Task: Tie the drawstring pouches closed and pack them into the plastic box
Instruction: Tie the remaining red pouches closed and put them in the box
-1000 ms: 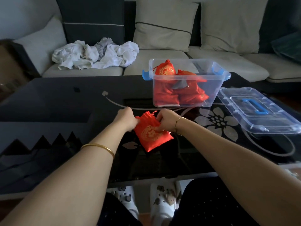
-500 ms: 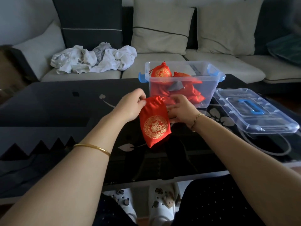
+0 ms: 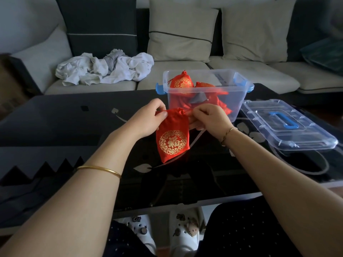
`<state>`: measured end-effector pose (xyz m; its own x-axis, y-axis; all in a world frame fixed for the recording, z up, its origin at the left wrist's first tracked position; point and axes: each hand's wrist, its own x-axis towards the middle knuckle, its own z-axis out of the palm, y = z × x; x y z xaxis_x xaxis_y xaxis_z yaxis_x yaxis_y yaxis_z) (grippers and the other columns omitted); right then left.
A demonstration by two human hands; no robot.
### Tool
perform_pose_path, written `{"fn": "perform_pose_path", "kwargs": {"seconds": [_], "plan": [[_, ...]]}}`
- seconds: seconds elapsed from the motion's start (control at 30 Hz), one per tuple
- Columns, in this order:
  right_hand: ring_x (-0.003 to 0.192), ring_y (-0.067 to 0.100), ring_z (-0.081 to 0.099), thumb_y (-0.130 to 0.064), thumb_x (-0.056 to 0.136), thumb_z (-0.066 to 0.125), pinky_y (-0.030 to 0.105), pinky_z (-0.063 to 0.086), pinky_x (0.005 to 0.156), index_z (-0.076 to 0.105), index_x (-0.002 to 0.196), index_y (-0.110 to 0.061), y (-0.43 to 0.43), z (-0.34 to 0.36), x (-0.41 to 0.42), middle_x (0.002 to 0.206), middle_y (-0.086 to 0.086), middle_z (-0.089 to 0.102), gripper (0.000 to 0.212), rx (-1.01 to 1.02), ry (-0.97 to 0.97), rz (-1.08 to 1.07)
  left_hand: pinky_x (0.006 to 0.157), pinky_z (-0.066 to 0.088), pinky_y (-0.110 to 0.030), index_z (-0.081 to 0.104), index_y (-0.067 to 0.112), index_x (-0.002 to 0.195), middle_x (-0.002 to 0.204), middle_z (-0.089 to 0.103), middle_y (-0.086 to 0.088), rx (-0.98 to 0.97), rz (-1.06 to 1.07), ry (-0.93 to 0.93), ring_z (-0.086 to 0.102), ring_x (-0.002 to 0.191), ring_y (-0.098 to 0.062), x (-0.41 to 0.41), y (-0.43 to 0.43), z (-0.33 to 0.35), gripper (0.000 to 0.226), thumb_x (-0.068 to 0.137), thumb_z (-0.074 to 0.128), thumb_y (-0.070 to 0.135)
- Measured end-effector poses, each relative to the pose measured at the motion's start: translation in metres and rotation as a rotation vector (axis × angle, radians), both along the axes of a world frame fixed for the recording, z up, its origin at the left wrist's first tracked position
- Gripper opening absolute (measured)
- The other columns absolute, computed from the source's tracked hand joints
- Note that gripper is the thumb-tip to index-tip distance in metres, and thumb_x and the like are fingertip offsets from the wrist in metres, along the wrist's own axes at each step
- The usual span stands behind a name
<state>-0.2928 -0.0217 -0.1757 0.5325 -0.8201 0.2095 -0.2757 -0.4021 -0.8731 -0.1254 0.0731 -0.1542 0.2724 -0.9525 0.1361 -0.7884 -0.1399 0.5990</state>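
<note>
Red fabric pouch (image 3: 172, 138) held up by its mouth between both your grips, just in front of the plastic box (image 3: 238, 93).
Your left grip (image 3: 148, 118) pinches one gathered top corner of the pouch between thumb and curled fingers. Your right grip (image 3: 209, 117) pinches the opposite side of the mouth, fingers curled in tight. The pouch hangs upright over the dark glass surface (image 3: 55, 117), its gold emblem facing you. More red pouches (image 3: 182, 83) lie inside the open box, and its clear lid (image 3: 285, 127) rests on the surface to the right.
</note>
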Motion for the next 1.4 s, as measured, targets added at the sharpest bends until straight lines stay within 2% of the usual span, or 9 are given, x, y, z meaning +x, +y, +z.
{"fn": "perform_pose_path", "kwargs": {"seconds": [0.17,0.37,0.5,0.6,0.73,0.97,1.07,1.23,1.4], "plan": [[0.05,0.001,0.063,-0.013,0.097,0.044,0.015,0.051,0.052,0.058,0.075,-0.014,0.002,0.003,0.0,0.072,0.0,0.065,0.026,0.149,-0.176,-0.024,0.064,0.05,-0.027,0.047,0.02,0.123,0.1,0.06,-0.003,0.091,0.043,0.245,0.062,0.083,-0.014,0.006,0.004,0.002,0.036,0.089,0.059,0.012],[0.048,0.003,0.064,-0.015,0.097,0.043,0.016,0.05,0.047,0.055,0.077,-0.01,-0.001,0.004,-0.001,0.07,0.002,0.065,0.024,0.234,-0.247,-0.105,0.058,0.041,-0.024,0.065,0.014,0.096,0.087,0.066,-0.002,0.054,0.123,0.11,0.056,0.069,-0.011,0.014,0.01,0.001,0.009,0.091,0.058,0.013],[0.047,0.004,0.062,-0.015,0.097,0.043,0.019,0.051,0.051,0.054,0.078,-0.01,-0.003,0.001,-0.004,0.068,0.002,0.063,0.022,0.209,-0.217,-0.177,0.074,0.044,-0.03,0.064,0.02,0.075,0.079,0.061,0.004,-0.018,0.193,0.084,0.054,0.074,-0.011,0.022,0.015,0.003,0.015,0.089,0.061,0.017],[0.056,0.013,0.063,-0.016,0.097,0.044,0.026,0.053,0.058,0.054,0.076,-0.011,-0.004,0.0,-0.004,0.069,0.003,0.063,0.023,0.131,-0.155,-0.233,0.077,0.045,-0.034,0.067,0.016,0.082,0.083,0.063,0.002,-0.017,0.228,0.153,0.053,0.075,-0.011,0.027,0.017,0.001,0.007,0.088,0.063,0.017],[0.058,0.016,0.06,-0.018,0.096,0.045,0.026,0.054,0.058,0.054,0.073,-0.012,-0.006,-0.003,-0.005,0.071,0.005,0.063,0.026,0.101,-0.118,-0.283,0.089,0.047,-0.041,0.071,0.013,0.091,0.102,0.067,-0.012,-0.023,0.287,0.194,0.06,0.102,-0.029,0.028,0.02,0.002,0.011,0.089,0.063,0.02],[0.048,0.009,0.043,-0.023,0.092,0.053,0.021,0.036,0.049,0.062,0.059,-0.014,-0.01,-0.002,-0.005,0.056,-0.002,0.058,0.036,0.375,-0.282,-0.362,0.081,0.045,-0.034,0.067,0.009,0.076,0.071,0.058,0.0,-0.055,0.332,0.1,0.059,0.08,-0.019,0.028,0.022,0.005,0.033,0.095,0.051,0.03],[0.048,0.006,0.04,-0.026,0.091,0.05,0.02,0.034,0.053,0.057,0.058,-0.02,-0.011,-0.001,-0.002,0.047,-0.01,0.048,0.034,0.773,-0.397,-0.363,0.053,0.04,-0.025,0.064,0.012,0.075,0.066,0.051,0.001,0.006,0.426,0.416,0.045,0.053,-0.01,0.029,0.018,0.003,0.033,0.096,0.05,0.035],[0.048,0.008,0.032,-0.021,0.089,0.042,0.018,0.029,0.054,0.047,0.054,-0.022,-0.018,0.006,-0.006,0.041,-0.008,0.033,0.035,1.015,-0.584,-0.508,0.031,0.024,-0.016,0.056,0.017,0.052,0.04,0.041,0.007,0.004,0.584,1.49,0.03,0.026,-0.006,0.038,0.017,0.004,0.048,0.096,0.049,0.034],[0.036,0.007,0.031,-0.02,0.086,0.046,0.009,0.028,0.043,0.048,0.055,-0.021,-0.024,0.007,-0.014,0.037,-0.007,0.034,0.031,0.971,-0.691,-0.612,0.032,0.023,-0.016,0.054,0.017,0.046,0.041,0.041,0.007,-0.108,0.534,1.647,0.03,0.027,-0.006,0.028,0.012,0.008,0.053,0.097,0.047,0.031]]}}
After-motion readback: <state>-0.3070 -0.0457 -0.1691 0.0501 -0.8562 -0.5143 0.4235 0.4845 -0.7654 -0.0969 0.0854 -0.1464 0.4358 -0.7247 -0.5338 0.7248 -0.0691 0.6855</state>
